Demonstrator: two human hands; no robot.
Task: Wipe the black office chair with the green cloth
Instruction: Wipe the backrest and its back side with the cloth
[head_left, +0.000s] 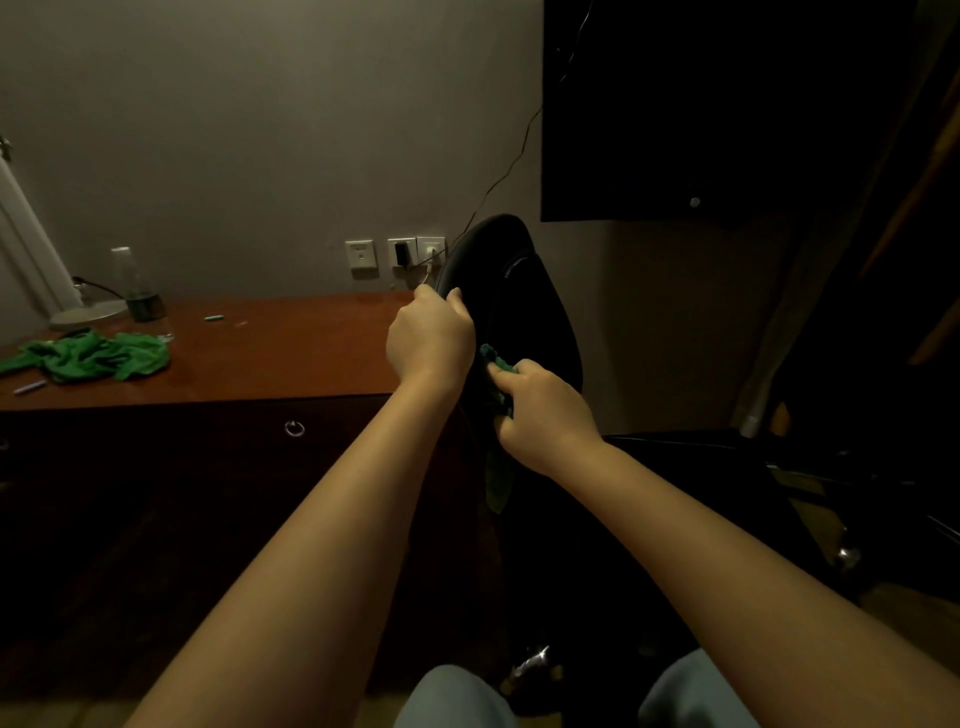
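Observation:
The black office chair (524, 306) is tipped, and its rounded back stands up in the middle of the view. My left hand (431, 338) grips the left edge of that back, fingers curled over the rim. Just below it, my right hand (540, 410) holds a green cloth (498, 467) against the chair's edge, and a dark tail of the cloth hangs down beneath the hand. The chair's base and its chrome casters (847, 556) lie in shadow at the lower right.
A reddish wooden desk (291, 353) with drawers stands at the left, carrying a second green cloth (93, 356), a lamp base (88, 314) and a glass bottle (137, 286). Wall sockets (402, 254) with plugs and a cable are behind the chair. A dark screen (701, 104) hangs above.

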